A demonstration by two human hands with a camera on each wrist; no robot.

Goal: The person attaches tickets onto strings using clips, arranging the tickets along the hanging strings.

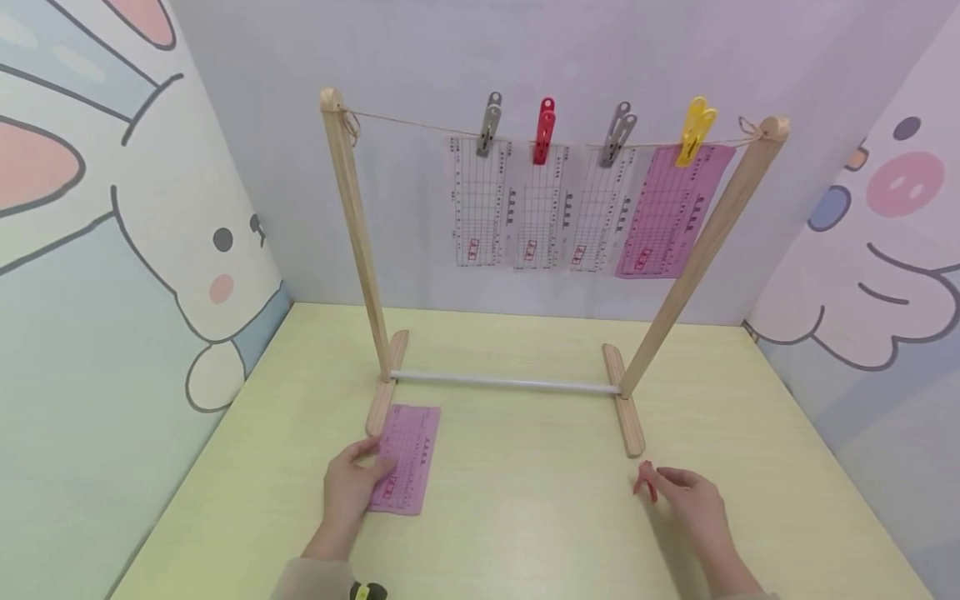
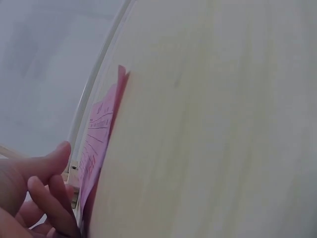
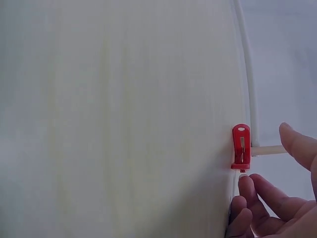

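Note:
A pink printed sheet (image 1: 407,457) lies flat on the yellow table (image 1: 525,500), in front of the rack's left foot. My left hand (image 1: 375,462) rests on its left edge, with the thumb and fingertips laid on the paper; the left wrist view shows this hand (image 2: 49,178) beside the pink sheet (image 2: 101,134). A small red clothespin (image 1: 647,482) lies on the table to the right. My right hand (image 1: 660,477) reaches it with loosely bent fingers. In the right wrist view one fingertip (image 3: 242,179) touches the end of the red clothespin (image 3: 241,148), and the thumb stays apart.
A wooden rack (image 1: 352,233) with a white crossbar (image 1: 506,383) stands mid-table. On its string, grey (image 1: 490,123), red (image 1: 544,129), grey (image 1: 617,133) and yellow (image 1: 696,129) pegs hold three white sheets and one pink sheet (image 1: 670,212). Cartoon walls enclose the table.

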